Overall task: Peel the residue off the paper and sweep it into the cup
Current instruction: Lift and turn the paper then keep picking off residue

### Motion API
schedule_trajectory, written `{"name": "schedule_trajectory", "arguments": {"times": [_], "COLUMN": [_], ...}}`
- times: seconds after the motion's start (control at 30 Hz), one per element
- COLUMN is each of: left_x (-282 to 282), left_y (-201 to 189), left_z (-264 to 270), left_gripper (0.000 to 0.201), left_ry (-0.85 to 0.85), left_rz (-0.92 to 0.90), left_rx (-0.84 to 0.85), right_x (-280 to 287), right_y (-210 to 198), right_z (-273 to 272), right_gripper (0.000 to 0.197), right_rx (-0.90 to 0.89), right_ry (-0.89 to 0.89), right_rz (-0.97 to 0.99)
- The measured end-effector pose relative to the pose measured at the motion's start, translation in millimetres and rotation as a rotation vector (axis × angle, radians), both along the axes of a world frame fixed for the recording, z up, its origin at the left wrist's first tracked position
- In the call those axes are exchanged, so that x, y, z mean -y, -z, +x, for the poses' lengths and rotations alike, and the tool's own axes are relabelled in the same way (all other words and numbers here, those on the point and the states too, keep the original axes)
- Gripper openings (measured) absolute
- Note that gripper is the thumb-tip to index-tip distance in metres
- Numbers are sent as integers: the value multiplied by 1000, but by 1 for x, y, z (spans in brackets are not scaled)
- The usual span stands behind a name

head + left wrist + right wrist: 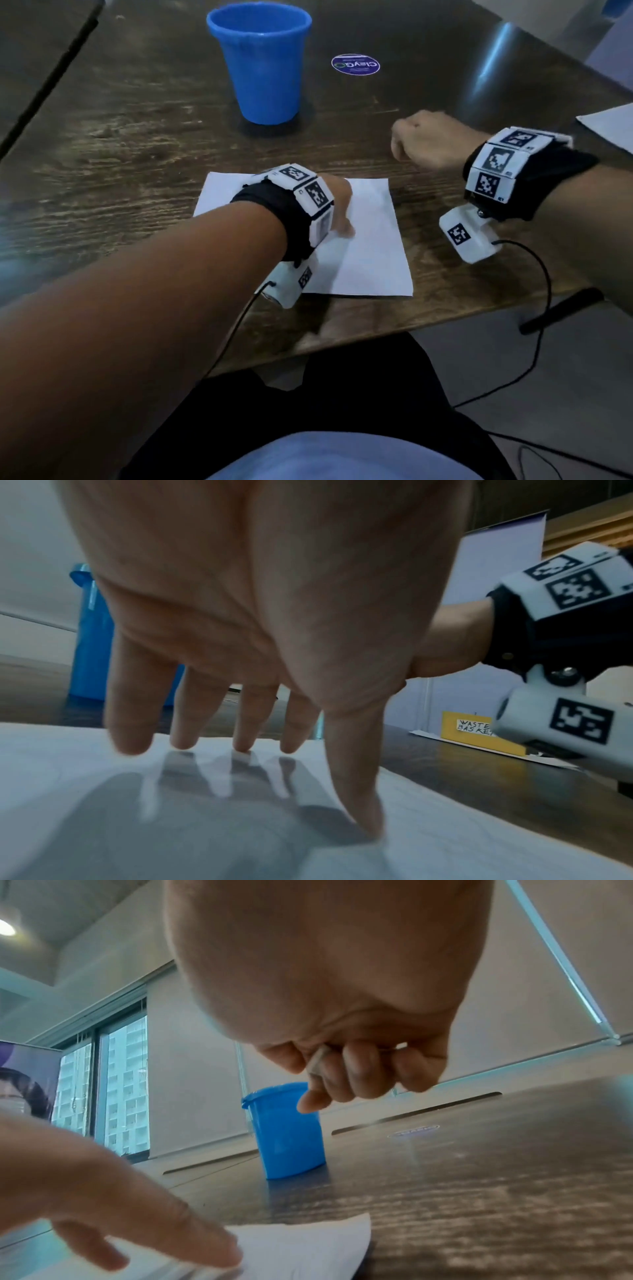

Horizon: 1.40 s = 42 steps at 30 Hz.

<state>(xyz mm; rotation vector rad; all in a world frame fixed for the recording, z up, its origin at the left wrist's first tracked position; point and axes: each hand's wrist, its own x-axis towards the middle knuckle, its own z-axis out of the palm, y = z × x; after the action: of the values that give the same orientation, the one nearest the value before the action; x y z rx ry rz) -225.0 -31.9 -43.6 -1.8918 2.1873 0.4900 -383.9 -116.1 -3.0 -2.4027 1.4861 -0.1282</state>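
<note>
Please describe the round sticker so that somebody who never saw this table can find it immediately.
Start at the dark wooden table and find the tall blue cup standing on its far side. The sticker lies flat on the wood just right of that cup, beyond the right hand. It is the only small purple disc there, with white lettering.

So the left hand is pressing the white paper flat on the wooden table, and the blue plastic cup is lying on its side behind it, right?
Not quite: the blue plastic cup stands upright, as the head view shows. The left hand does press the white paper flat on the wooden table.
</note>
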Motion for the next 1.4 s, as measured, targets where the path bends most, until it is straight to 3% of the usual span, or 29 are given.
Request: {"name": "schedule_trajectory", "arguments": {"times": [0.1,0.27,0.4,0.6,0.7,0.8,0.9,1.0,1.1,1.27,1.4], "left_x": [8,17,21,21,19,16,13,15,16,16,14], "left_y": [3,2,2,8,12,14,17,19,19,14,16], "left_z": [6,5,2,-4,-6,-10,-12,-10,-8,-12,-9], "left_gripper": [59,95,116,122,110,101,117,122,119,111,113], "left_ry": [4,-15,9,5,2,-2,-13,-20,5,21,8], "left_rz": [60,108,139,142,118,79,75,90,95,110,113], "left_rx": [31,42,105,132,71,-6,86,97,71,82,73], "right_x": [5,3,-2,-7,-9,-10,-11,-15,-18,-2,-7], "right_y": [-3,14,22,34,38,37,33,28,30,38,39], "right_z": [-4,-8,-10,-7,-2,1,0,-7,-14,-15,-15], "right_gripper": [39,19,27,22,30,24,9,7,9,21,16], "right_rx": [126,62,18,-23,-65,-147,-205,-256,-221,-136,-157], "right_ry": [-16,-152,-177,-171,-257,-303,-317,-330,-345,-241,-309], "right_rz": [-14,13,11,60,43,-32,-25,72,95,-86,-26]}}
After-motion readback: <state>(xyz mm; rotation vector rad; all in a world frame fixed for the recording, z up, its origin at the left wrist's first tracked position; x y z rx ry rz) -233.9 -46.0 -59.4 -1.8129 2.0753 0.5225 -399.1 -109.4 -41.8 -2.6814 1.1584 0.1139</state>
